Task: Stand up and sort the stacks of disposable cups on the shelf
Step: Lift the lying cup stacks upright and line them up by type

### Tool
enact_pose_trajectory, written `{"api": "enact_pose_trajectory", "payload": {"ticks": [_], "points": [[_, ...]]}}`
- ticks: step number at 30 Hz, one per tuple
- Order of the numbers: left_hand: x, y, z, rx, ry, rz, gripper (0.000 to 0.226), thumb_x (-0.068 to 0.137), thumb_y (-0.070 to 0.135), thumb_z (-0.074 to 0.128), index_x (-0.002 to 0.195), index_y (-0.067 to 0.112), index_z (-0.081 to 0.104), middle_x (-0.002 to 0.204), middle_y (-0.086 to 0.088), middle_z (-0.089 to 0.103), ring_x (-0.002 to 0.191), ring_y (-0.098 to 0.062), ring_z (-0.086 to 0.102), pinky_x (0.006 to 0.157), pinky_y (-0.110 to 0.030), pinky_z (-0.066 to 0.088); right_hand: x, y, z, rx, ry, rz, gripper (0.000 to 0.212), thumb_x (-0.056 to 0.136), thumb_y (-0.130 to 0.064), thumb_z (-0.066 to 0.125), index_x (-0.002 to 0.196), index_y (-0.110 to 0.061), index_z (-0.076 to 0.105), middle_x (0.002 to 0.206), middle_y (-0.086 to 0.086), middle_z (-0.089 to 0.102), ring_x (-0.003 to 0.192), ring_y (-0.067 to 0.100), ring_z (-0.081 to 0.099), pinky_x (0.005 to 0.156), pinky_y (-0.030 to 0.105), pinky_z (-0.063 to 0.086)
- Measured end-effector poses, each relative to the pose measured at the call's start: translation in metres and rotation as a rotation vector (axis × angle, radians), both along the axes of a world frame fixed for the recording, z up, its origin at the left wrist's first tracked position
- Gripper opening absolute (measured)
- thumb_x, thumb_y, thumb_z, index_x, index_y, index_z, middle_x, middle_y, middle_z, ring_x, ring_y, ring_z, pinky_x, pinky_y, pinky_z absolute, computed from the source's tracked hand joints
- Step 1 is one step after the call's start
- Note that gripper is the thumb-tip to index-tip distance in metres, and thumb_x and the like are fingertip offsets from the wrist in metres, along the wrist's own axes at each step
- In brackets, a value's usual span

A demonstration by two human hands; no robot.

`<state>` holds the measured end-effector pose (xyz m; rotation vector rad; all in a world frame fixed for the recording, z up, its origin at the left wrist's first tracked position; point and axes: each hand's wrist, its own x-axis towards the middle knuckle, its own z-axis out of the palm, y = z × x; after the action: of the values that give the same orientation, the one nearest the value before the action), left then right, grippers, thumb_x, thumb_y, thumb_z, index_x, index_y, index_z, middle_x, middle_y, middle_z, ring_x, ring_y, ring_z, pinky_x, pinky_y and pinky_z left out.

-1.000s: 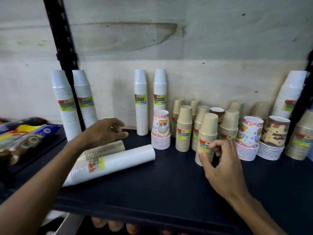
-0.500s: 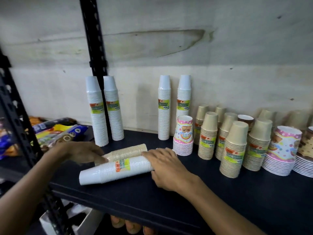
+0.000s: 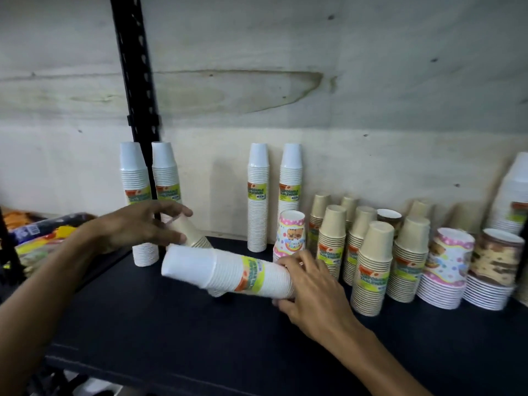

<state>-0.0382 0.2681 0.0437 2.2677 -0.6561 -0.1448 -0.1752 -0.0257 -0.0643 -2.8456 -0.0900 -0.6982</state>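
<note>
The shelf (image 3: 171,332) is dark and flat. Far back, four tall white stacks (image 3: 258,201) stand up by the wall. To the right stand shorter tan stacks (image 3: 371,270), with a pink cup stack (image 3: 290,232) just left of them. Farther right sit wide party cups (image 3: 445,270) and brown cups (image 3: 494,270). More white cups (image 3: 514,195) stand at the far right.
</note>
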Motion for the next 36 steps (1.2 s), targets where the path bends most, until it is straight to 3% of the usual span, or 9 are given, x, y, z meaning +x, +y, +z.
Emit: {"api": "enact_pose_trajectory", "payload": {"ticks": [2, 5, 11, 15, 18, 21, 26, 31, 36], "points": [[0.001, -0.021, 0.005, 0.008, -0.037, -0.036, 0.057, 0.065, 0.027, 0.084, 0.117, 0.040, 0.064, 0.123, 0.013, 0.064, 0.106, -0.011, 0.068, 0.095, -0.033, 0.053, -0.003, -0.007, 0.004, 0.083, -0.035, -0.056, 0.068, 0.075, -0.053, 0.073, 0.132, -0.034, 0.042, 0.128, -0.012, 0.041, 0.117, 0.016, 0.048, 0.088, 0.034, 0.049], [0.000, -0.051, 0.002, -0.018, -0.051, -0.087, 0.052, 0.074, 0.012, 0.081, 0.116, 0.036, 0.063, 0.116, 0.011, 0.069, 0.102, -0.011, 0.068, 0.095, -0.038, 0.054, -0.006, -0.018, 0.007, 0.194, -0.057, -0.137, 0.071, 0.072, -0.058, 0.074, 0.130, -0.030, 0.044, 0.127, -0.009, 0.054, 0.117, 0.018, 0.053, 0.093, 0.033, 0.047], [-0.003, -0.077, -0.005, -0.065, -0.091, -0.140, 0.050, 0.077, -0.003, 0.070, 0.113, 0.032, 0.064, 0.109, 0.020, 0.070, 0.106, -0.006, 0.064, 0.085, -0.020, 0.050, -0.007, -0.025, 0.011, 0.311, -0.056, -0.260, 0.068, 0.073, -0.060, 0.073, 0.125, -0.027, 0.043, 0.119, -0.002, 0.067, 0.111, 0.025, 0.060, 0.087, 0.035, 0.047], [-0.001, -0.082, -0.009, -0.103, -0.094, -0.171, 0.052, 0.078, -0.006, 0.066, 0.115, 0.030, 0.064, 0.114, 0.021, 0.068, 0.112, -0.006, 0.061, 0.090, -0.021, 0.049, -0.003, -0.023, 0.010, 0.329, -0.063, -0.312, 0.068, 0.074, -0.064, 0.070, 0.122, -0.024, 0.043, 0.118, 0.001, 0.068, 0.109, 0.027, 0.063, 0.083, 0.037, 0.050], [-0.001, -0.085, -0.017, -0.145, -0.082, -0.199, 0.051, 0.079, 0.001, 0.073, 0.115, 0.036, 0.062, 0.120, 0.012, 0.064, 0.113, -0.007, 0.059, 0.093, -0.024, 0.052, -0.001, -0.020, 0.009, 0.346, -0.069, -0.341, 0.071, 0.074, -0.068, 0.067, 0.125, -0.025, 0.043, 0.121, 0.000, 0.067, 0.111, 0.027, 0.063, 0.085, 0.037, 0.050], [-0.002, -0.087, -0.029, -0.232, -0.111, -0.189, 0.054, 0.076, 0.013, 0.083, 0.119, 0.037, 0.059, 0.121, 0.013, 0.060, 0.112, -0.006, 0.059, 0.088, -0.022, 0.054, -0.001, -0.019, 0.008, 0.380, -0.068, -0.380, 0.076, 0.072, -0.072, 0.066, 0.124, -0.023, 0.043, 0.121, 0.001, 0.066, 0.111, 0.027, 0.063, 0.082, 0.037, 0.049], [0.003, -0.083, -0.050, -0.377, -0.001, -0.167, 0.081, 0.076, 0.002, 0.079, 0.138, 0.038, 0.040, 0.130, 0.008, 0.062, 0.121, -0.008, 0.059, 0.097, -0.028, 0.050, -0.003, -0.019, 0.003, 0.426, -0.074, -0.386, 0.080, 0.068, -0.075, 0.066, 0.122, -0.019, 0.043, 0.121, 0.003, 0.064, 0.111, 0.026, 0.062, 0.083, 0.036, 0.050], [0.004, -0.084, -0.081, -0.195, -0.001, -0.059, 0.108, 0.061, 0.041, 0.091, 0.147, 0.027, 0.026, 0.132, 0.008, 0.055, 0.119, -0.009, 0.056, 0.096, -0.026, 0.049, -0.007, -0.018, 0.000, 0.430, -0.049, -0.382, 0.075, 0.070, -0.071, 0.068, 0.119, -0.018, 0.046, 0.118, 0.002, 0.064, 0.110, 0.024, 0.061, 0.082, 0.032, 0.046], [0.002, -0.076, -0.095, -0.310, 0.049, -0.050, 0.099, 0.067, 0.024, 0.089, 0.147, 0.028, 0.032, 0.127, 0.012, 0.060, 0.113, 0.000, 0.061, 0.089, -0.020, 0.052, -0.013, -0.018, -0.008, 0.474, 0.026, -0.341, 0.067, 0.078, -0.058, 0.070, 0.126, -0.021, 0.041, 0.126, 0.000, 0.061, 0.113, 0.023, 0.060, 0.083, 0.032, 0.045]]}}
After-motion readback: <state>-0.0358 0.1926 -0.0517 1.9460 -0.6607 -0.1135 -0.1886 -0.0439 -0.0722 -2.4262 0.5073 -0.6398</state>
